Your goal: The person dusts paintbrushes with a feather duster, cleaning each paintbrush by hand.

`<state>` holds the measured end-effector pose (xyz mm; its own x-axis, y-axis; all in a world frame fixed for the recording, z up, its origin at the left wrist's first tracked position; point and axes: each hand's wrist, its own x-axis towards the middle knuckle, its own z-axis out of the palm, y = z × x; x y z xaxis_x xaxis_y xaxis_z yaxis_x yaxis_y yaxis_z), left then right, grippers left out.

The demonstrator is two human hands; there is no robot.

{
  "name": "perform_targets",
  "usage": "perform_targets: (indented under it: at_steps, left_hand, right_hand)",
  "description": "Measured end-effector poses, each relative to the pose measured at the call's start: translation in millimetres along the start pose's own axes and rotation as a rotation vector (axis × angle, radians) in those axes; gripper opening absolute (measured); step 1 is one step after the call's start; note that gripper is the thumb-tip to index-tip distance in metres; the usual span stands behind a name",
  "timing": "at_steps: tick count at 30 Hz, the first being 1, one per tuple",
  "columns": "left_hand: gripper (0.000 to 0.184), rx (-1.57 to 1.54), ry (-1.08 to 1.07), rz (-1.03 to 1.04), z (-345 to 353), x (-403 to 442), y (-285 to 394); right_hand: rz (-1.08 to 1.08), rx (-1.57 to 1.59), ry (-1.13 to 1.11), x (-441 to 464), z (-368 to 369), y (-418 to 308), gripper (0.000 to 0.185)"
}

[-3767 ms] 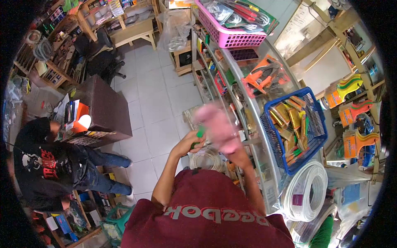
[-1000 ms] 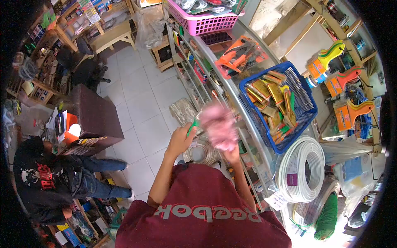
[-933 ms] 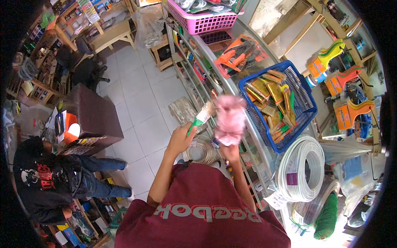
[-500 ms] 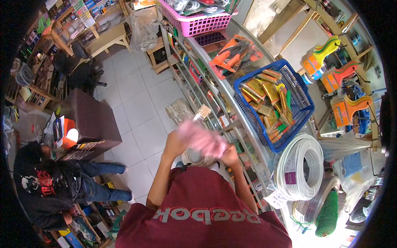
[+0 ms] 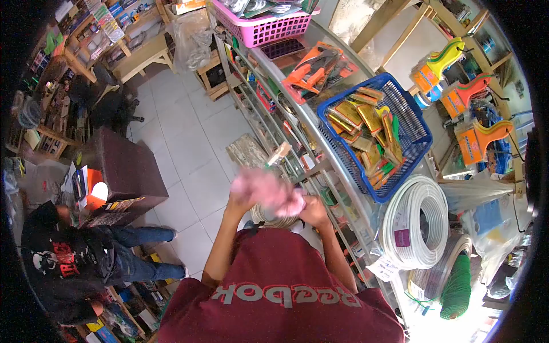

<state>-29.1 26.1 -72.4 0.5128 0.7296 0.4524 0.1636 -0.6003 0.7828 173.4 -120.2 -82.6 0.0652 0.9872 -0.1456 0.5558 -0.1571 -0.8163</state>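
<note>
A green-handled paintbrush [image 5: 279,153] points up and away, its handle mostly covered by a blurred pink cloth [image 5: 260,187]. My left hand [image 5: 242,201] is at the brush's handle end, closed round it and largely behind the cloth. On the other side, my right hand [image 5: 314,211] grips the cloth's right end with bent fingers. Both hands are in front of my chest, above a coil of cable [image 5: 264,216] near the floor.
Right of my hands stands a glass counter [image 5: 320,134] bearing a blue basket [image 5: 422,150] of packets, orange tools [image 5: 315,70] and a pink basket [image 5: 269,31]. White cable coils [image 5: 394,223] lie nearer. At left, another person [image 5: 63,251] stands beside a brown desk [image 5: 128,171].
The cloth has moved from the brush's right side to lie across its handle and my left hand. My right hand has moved with it. The view has shifted slightly.
</note>
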Motion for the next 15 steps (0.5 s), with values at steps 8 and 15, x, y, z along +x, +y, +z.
perform_targets:
  at_steps: [8, 15]
  left_hand:
    - [0.023, 0.299, -0.084, -0.168, -15.1, 19.4, 33.4]
    - [0.021, 0.292, -0.034, -0.327, -17.5, 18.1, 37.5]
  right_hand:
    - [-0.051, -0.155, 0.232, -2.3, 10.1, 27.0, 0.016]
    - [-0.023, 0.195, 0.375, 6.1, 9.2, 33.3, 0.029]
